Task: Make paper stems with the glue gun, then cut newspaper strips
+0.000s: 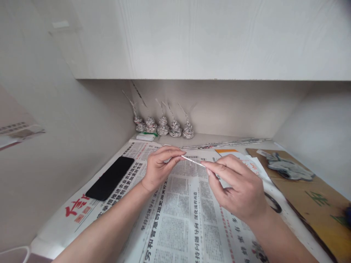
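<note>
Here's the bench (208, 136), newspaper (177, 208) spread across it, and above that the right hand (236, 182) and left hand (161, 164), both sets of fingers pinching the stick (193, 161). It sits between them, neither hand nearer, long axis crosswise, right end angled toward the wearer; leftward, perhaps, it runs on past the fingers.

We see a pale tabletop (210, 138), largely spread with printed newspaper (175, 204), on which a black phone (109, 179) lies at the left. Along the back we find five woven paper figures (188, 130) in a row, a small green-edged packet (146, 137) before them, long thin rods (233, 143) and, at right, brown cardboard (315, 208).
</note>
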Tool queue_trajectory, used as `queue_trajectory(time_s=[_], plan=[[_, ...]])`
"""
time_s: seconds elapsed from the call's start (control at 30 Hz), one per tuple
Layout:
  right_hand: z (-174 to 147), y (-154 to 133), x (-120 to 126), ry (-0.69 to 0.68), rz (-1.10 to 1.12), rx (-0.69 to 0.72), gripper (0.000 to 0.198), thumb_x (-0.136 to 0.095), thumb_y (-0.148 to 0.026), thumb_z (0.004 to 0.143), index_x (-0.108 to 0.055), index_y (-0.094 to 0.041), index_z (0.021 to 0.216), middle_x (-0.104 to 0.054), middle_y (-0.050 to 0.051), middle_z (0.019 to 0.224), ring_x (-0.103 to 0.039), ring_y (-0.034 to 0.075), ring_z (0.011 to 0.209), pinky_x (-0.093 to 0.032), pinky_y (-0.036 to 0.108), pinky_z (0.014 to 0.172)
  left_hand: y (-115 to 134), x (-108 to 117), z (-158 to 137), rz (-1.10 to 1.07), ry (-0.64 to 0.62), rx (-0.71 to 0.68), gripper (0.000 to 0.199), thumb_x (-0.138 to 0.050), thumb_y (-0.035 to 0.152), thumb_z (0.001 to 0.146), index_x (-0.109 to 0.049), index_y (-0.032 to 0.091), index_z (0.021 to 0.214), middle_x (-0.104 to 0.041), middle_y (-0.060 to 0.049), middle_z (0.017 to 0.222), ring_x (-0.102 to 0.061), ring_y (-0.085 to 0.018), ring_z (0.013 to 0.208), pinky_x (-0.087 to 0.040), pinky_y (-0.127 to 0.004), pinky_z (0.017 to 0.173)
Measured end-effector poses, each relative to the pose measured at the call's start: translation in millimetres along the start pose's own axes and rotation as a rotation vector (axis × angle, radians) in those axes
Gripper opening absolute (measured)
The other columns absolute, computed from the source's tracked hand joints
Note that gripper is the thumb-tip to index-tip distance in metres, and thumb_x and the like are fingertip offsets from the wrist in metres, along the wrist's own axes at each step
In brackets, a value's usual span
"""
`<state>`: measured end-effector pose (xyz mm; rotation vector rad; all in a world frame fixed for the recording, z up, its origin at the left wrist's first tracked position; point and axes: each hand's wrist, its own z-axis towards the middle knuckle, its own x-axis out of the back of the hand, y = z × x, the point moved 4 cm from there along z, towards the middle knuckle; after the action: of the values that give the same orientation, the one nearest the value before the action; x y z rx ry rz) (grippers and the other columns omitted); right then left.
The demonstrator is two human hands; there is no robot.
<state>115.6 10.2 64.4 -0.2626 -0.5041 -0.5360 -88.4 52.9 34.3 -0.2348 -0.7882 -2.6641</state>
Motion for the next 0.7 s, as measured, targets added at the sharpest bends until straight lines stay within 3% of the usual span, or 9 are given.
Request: queue_trajectory(time_s=[0.47,0.7], plan=[[-3,5,-3,-0.021,-0.019,-0.136,0.021,-0.059,-0.009,0.084,-0.069,-0.021,0.098,-0.061,0.001,0.078,-0.061,0.014,0.072,-0.051,0.028,0.066,1,1,-2,0.111,-0.041,-0.128,0.021,-0.068,0.015,0.084,-0.075,0.025,0.101,-0.073,-0.005,0.097,-0.068,-0.016,0.090,-0.056,-0.030,0.081],[-4,10,-8,-0.112,-0.005,-0.263,0.014,-0.056,-0.015,0.087,-0.068,-0.020,0.091,-0.060,0.001,0.078,-0.061,0.013,0.071,-0.048,0.028,0.066,2,-1,-5,0.238,-0.077,-0.188,0.022,-0.068,0.016,0.084,-0.074,0.026,0.102,-0.073,-0.004,0.095,-0.067,-0.017,0.088,-0.055,-0.029,0.081]])
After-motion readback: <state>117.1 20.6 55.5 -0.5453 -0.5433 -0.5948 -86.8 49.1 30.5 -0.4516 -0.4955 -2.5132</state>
